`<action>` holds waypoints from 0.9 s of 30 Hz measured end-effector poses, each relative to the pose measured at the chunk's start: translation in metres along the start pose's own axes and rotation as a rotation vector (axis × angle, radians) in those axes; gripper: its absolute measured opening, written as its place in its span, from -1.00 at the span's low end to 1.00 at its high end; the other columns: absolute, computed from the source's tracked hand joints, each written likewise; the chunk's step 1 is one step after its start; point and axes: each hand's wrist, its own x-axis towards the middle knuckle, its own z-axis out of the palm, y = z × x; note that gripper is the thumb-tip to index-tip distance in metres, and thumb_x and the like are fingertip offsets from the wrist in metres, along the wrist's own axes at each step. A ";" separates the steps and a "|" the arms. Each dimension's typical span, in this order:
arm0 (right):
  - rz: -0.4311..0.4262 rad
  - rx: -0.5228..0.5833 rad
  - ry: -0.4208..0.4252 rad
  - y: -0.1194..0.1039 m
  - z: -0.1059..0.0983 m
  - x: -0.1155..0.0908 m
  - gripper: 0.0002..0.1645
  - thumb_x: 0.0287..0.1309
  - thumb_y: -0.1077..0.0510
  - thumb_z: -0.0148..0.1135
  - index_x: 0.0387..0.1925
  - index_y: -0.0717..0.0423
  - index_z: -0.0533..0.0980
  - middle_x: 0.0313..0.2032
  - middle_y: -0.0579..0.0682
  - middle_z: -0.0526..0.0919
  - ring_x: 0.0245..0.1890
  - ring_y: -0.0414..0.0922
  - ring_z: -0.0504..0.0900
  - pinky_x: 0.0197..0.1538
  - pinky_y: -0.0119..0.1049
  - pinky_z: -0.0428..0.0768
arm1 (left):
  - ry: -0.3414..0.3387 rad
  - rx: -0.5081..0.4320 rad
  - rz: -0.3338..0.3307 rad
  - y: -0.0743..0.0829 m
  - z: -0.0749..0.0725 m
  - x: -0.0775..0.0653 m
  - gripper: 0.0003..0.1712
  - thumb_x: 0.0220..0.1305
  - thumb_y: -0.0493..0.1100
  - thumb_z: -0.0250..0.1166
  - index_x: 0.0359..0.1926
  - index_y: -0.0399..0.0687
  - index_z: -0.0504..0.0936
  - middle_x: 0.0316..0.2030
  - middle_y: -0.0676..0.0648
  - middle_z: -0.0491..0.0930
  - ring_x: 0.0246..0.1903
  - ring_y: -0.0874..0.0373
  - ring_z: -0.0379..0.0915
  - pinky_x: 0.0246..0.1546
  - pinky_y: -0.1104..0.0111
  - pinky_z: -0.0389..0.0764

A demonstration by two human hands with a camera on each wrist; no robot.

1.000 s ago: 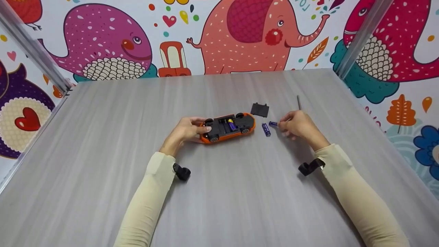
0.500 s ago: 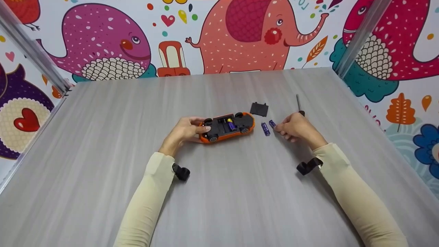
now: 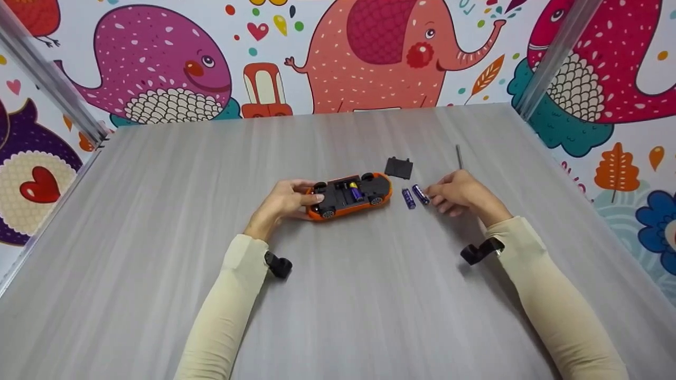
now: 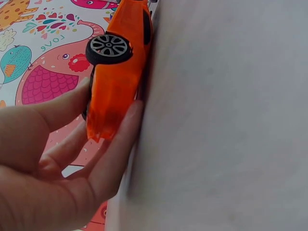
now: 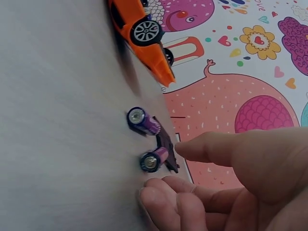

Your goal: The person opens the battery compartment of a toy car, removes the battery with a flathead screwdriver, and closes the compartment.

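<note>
An orange toy car (image 3: 377, 186) lies upside down, its dark underside up and its battery bay uncovered. One purple battery with a yellow end (image 3: 356, 193) sits in the bay. My left hand (image 3: 285, 200) grips the car's left end, thumb on the underside; the left wrist view has fingers along the orange body (image 4: 115, 91). Two loose purple batteries, a left one (image 3: 408, 198) and a right one (image 3: 421, 194), lie side by side on the table. My right hand (image 3: 459, 194) is just right of them. In the right wrist view its thumb and fingers stand apart, holding nothing, beside the nearer battery (image 5: 153, 160).
A flat black cover (image 3: 399, 168) with small tabs lies behind the batteries. Behind my right hand a thin metal shaft (image 3: 459, 156) points toward the back, its near end hidden. Patterned panels (image 3: 380, 58) close off the back and sides of the grey table (image 3: 338, 295).
My right hand has turned the right battery, laid it alongside the other one and let go, drawing back slightly. My left hand and the car have stayed put.
</note>
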 end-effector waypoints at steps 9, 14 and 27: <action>-0.124 0.033 0.032 -0.018 0.002 -0.013 -0.58 0.34 -0.03 0.23 -0.01 0.25 0.55 -0.33 -0.06 0.74 -0.48 -0.31 0.66 -0.46 -0.41 0.69 | -0.010 -0.011 0.021 -0.001 0.000 0.000 -0.41 0.30 -0.29 0.35 0.34 -0.17 0.48 0.27 -0.28 0.49 -0.17 0.10 0.61 -0.27 0.29 0.80; -0.196 0.016 0.054 -0.027 0.012 -0.015 -0.61 0.35 -0.01 0.20 0.00 0.21 0.59 -0.12 0.09 0.74 -0.37 -0.26 0.68 -0.40 -0.38 0.71 | -0.010 -0.017 0.016 -0.002 0.000 0.001 -0.40 0.30 -0.30 0.35 0.35 -0.18 0.47 0.28 -0.29 0.48 -0.15 0.09 0.60 -0.26 0.29 0.80; -0.271 0.000 0.017 -0.058 0.038 -0.016 -0.71 0.34 -0.03 0.27 -0.07 0.07 0.60 -0.15 0.10 0.69 -0.39 -0.15 0.64 -0.47 -0.35 0.66 | 0.007 -0.002 0.014 -0.002 0.000 0.000 -0.40 0.28 -0.27 0.38 0.33 -0.16 0.49 0.27 -0.28 0.49 -0.19 0.10 0.62 -0.26 0.29 0.80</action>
